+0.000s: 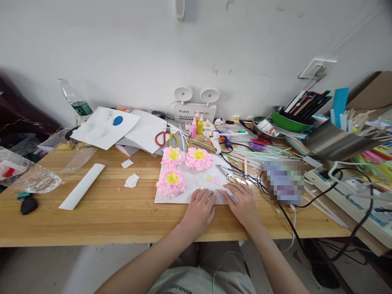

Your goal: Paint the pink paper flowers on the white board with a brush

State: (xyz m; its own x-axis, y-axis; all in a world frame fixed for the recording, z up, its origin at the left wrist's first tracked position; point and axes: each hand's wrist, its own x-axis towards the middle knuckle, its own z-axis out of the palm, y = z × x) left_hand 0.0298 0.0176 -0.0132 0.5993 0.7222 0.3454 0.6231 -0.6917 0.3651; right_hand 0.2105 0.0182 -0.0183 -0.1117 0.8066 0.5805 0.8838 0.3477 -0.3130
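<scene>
A white sheet [190, 192] lies on the wooden table, bearing three pink fluffy flowers with yellow centres; one is the lower left flower [172, 183]. My left hand [200, 208] rests at the sheet's front edge, fingers bent and close together; what is under them is hidden. Just right of it, my right hand [241, 202] has its fingers curled over a whitish strip of paper [229, 193] at the sheet's right front corner. Small yellow and pink spots show on the sheet above the hands. Metal scissors [226, 171] lie beyond my right hand.
A rolled white paper [82, 186] and paper scraps [132, 181] lie left. Behind are red-handled scissors [161, 138], paint bottles [200, 125] and a glue gun [216, 143]. Black cables, a blurred device [283, 182] and a power strip [352, 204] are at right.
</scene>
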